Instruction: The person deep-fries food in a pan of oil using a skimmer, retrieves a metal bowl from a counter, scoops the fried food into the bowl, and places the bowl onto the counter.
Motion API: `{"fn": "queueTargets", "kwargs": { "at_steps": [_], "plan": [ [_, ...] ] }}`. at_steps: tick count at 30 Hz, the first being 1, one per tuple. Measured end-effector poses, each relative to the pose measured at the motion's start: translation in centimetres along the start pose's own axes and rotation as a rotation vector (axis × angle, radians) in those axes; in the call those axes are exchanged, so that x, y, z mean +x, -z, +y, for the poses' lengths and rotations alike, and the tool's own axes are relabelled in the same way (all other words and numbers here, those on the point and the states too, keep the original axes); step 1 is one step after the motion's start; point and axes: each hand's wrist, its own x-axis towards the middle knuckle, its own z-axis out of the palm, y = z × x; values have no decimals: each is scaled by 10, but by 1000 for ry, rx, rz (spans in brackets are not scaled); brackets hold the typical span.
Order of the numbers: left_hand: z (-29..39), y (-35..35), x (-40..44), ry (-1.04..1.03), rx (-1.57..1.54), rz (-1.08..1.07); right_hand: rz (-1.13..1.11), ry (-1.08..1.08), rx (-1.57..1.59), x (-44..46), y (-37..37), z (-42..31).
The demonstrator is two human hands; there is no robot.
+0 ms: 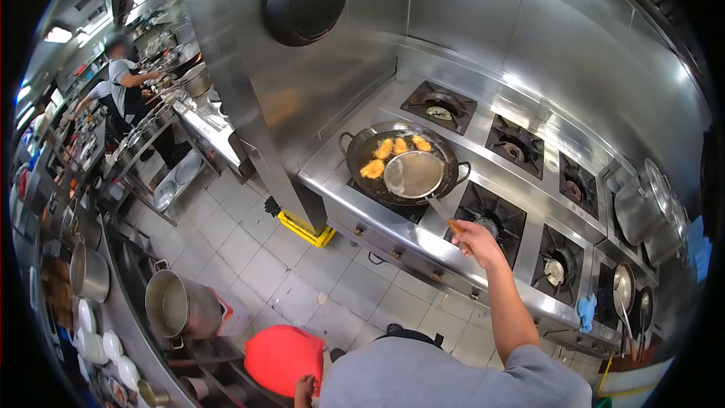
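Note:
My right hand [474, 242] is closed round the wooden handle of a round mesh strainer [413, 174]. The strainer's head lies over the right part of a black two-handled wok [370, 140], which stands on the stove. Several golden fried pieces [384, 148] are in the dark oil beside the strainer, at the wok's back and left. My left hand [304, 387] hangs low at the bottom of the view, next to a red rounded object [283, 359]; its fingers are too small and dark to make out.
Gas burners [516, 147] surround the wok. Pots [643, 200] and pans stand at the right, near a blue cloth [587, 311]. A large pot [181, 306] is at the lower left. A black pan [305, 0] hangs on the wall. Co-workers [128, 87] stand far left.

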Motion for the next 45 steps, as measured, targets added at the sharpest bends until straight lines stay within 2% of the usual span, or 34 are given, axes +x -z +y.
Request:
{"fn": "queueTargets", "kwargs": {
  "at_steps": [4, 6, 10, 21, 23, 26, 30, 32, 39, 42, 43, 45],
  "plan": [
    [-5, -3, -17, 64, 16, 30, 49, 82, 29, 7, 12, 2],
    [-8, -4, -20, 85, 14, 26, 215, 178, -227, 10, 19, 2],
    [-10, -6, -17, 89, -30, -17, 292, 183, -323, 8, 32, -3],
    [20, -8, -2, 32, 28, 27, 103, 81, -287, 7, 2, 9],
    [15, -7, 9, -30, 45, 16, 69, 69, -258, 8, 1, 7],
    [18, -6, 6, 62, 4, 13, 13, 54, -132, 10, 3, 8],
    [15, -6, 2, 33, 22, 1, 103, 83, -67, 9, 6, 3],
    [8, -5, 2, 87, -62, -16, 161, 106, -64, 11, 11, -1],
    [-10, 1, 8, 58, -46, -23, 518, 279, -490, 28, 46, 7],
    [-11, 3, 10, 55, -117, -32, 552, 386, -620, 41, 60, 25],
    [-8, 3, 10, 82, -105, -30, 553, 384, -620, 34, 55, 19],
    [0, 3, 9, 108, -93, -27, 458, 216, -544, 13, 35, -3]
  ]
}}
